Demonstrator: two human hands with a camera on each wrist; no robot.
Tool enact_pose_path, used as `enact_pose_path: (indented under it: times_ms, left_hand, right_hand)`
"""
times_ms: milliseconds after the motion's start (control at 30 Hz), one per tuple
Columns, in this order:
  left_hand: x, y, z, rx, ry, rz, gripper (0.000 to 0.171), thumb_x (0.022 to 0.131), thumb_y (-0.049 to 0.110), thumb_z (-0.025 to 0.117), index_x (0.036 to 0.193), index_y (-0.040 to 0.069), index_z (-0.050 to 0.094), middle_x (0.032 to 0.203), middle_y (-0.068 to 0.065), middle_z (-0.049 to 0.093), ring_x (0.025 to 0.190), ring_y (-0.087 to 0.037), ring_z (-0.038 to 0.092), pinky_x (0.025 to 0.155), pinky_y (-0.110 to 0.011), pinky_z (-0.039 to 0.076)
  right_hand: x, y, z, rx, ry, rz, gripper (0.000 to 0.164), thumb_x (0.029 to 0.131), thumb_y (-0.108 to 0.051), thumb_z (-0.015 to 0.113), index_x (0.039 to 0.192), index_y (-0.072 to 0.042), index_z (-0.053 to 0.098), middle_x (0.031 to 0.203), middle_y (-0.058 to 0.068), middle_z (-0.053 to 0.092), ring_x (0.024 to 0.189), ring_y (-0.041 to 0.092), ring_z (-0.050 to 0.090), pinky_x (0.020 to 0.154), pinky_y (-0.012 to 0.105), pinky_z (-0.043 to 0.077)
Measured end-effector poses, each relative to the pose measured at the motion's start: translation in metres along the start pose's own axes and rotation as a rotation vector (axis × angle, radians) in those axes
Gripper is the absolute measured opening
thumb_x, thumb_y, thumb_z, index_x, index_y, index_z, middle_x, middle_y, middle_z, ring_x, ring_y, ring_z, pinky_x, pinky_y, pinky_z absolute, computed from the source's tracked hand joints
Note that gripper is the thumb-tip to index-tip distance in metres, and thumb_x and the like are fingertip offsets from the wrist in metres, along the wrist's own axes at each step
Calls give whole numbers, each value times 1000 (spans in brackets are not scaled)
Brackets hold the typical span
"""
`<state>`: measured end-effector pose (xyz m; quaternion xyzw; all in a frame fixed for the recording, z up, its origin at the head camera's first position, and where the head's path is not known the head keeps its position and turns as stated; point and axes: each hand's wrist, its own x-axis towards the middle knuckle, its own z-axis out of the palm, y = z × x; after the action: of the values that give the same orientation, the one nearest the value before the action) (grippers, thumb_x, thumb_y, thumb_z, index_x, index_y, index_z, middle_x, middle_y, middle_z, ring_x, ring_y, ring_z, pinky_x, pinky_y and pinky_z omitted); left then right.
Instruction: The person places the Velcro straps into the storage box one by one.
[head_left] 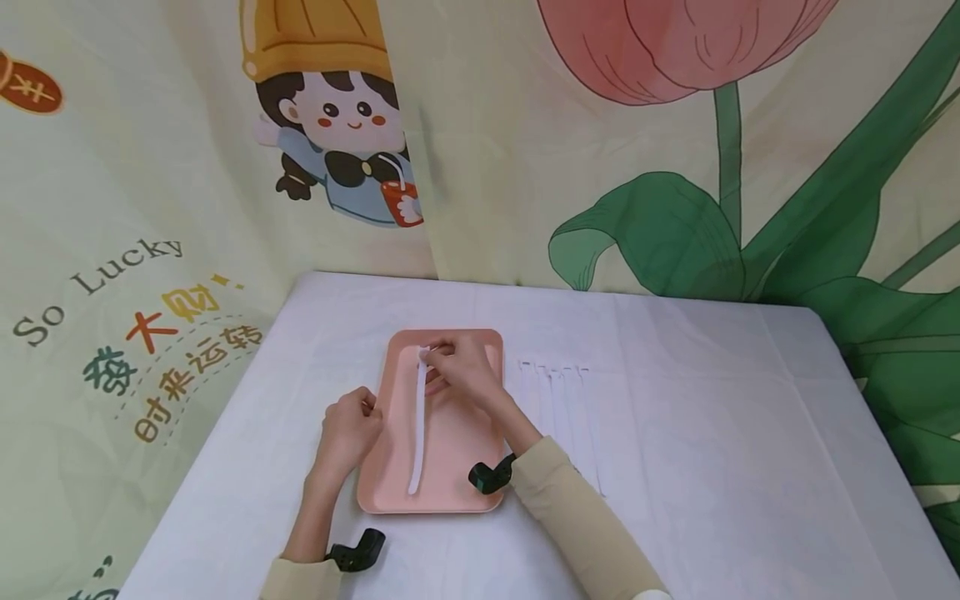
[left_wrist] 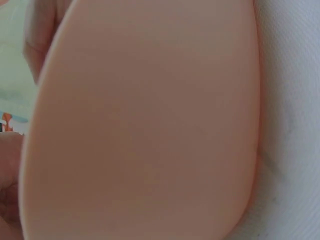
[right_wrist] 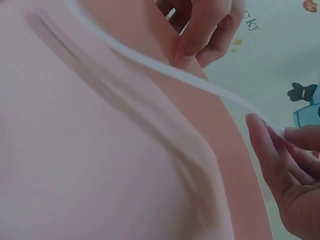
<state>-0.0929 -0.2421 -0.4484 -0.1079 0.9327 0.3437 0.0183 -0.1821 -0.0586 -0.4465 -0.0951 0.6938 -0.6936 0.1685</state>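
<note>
nearest, two beige sleeves (head_left: 581, 525) end at bare wrists, each wearing a black device (head_left: 358, 550). past them the left hand (head_left: 351, 429) is at the pink tray's left rim, its fingers curled; thumb and fingertips seem to pinch the edge there. the pink tray (head_left: 457, 454) sits upright on the white tablecloth (head_left: 720, 433).

the right hand (head_left: 465, 367) is over the tray's far half, thumb and finger pinching the far end of a white strip (head_left: 418, 433) with a narrow grip. the strip runs lengthwise above the tray floor, left of its middle; the right wrist view shows it raised there, casting a shadow. whether its near end touches the tray, i cannot tell.

just right of the tray, a row of thin white strips (head_left: 552, 379) lies side by side on the cloth, faint against it. as i judge it, the work is at an early point: one strip is within the tray's outline but not let go, and the row outside looks untouched.

farthest back hangs a printed backdrop (head_left: 487, 208) with a large pink tulip (head_left: 675, 50).
</note>
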Motion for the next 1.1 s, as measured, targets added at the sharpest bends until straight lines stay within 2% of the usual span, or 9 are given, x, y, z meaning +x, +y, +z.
enact_pose_path:
  times_ms: [167, 400, 533, 1100]
  left_hand:
    - [2, -2, 1, -5, 10, 7, 11, 91, 2, 55, 93, -4, 64, 77, -13, 66, 64, -21, 60, 57, -29, 46]
    - [3, -2, 4, -14, -2, -4, 10, 91, 1, 55, 92, -3, 64, 77, -12, 66, 65, -21, 60, 57, -29, 46]
    - [4, -2, 4, -12, 2, -1, 9, 91, 2, 55, 91, -3, 63, 77, -13, 67, 65, -21, 60, 57, -29, 46]
    - [5, -6, 3, 9, 35, 13, 8, 87, 1, 56, 87, 0, 64, 76, -11, 69, 67, -22, 61, 58, -30, 46]
  right_hand:
    - [4, 4, 7, -28, 2, 9, 23, 99, -10, 66, 116, 5, 69, 83, 17, 71, 63, 32, 71, 71, 57, 60]
    - [8, 14, 12, -49, 5, 27, 18, 99, -11, 66, 112, 1, 69, 80, 17, 71, 64, 40, 73, 65, 54, 60]
    - [10, 18, 15, -47, 5, 41, 18, 99, -11, 65, 113, 0, 69, 80, 18, 72, 64, 40, 73, 62, 52, 60]
    - [17, 28, 31, -55, -80, 87, 17, 99, -3, 62, 113, 2, 69, 82, 17, 73, 70, 39, 75, 63, 41, 62]
